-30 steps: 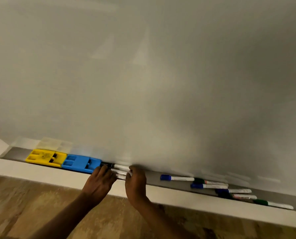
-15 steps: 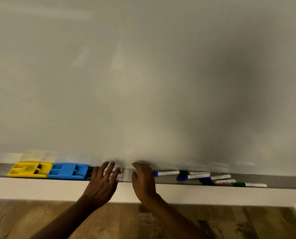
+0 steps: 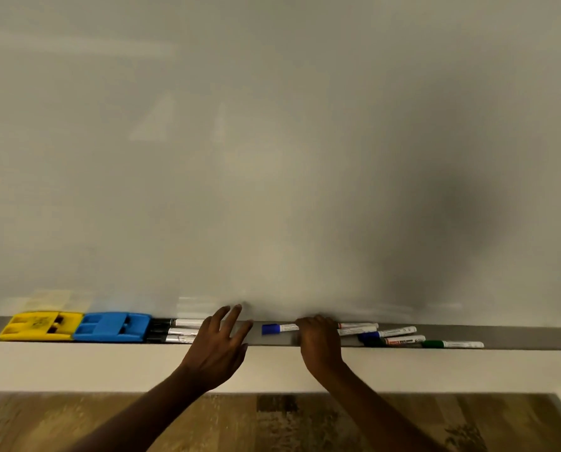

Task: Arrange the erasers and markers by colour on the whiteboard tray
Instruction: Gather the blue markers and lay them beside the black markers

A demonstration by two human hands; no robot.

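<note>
Lower centre: your left hand, fingers spread, hides the ends of 3 black markers; your right hand curls its fingers over a blue marker, barrel covered.

1. The right hand sits over the middle of the blue-capped marker. Its fingertips are out of sight, so no telling if it's actually gripped.
2. The left hand covers the tail ends of the three black markers.
3. The tray runs off both side edges.
4. The labels are way too small and smeared to read.
</note>
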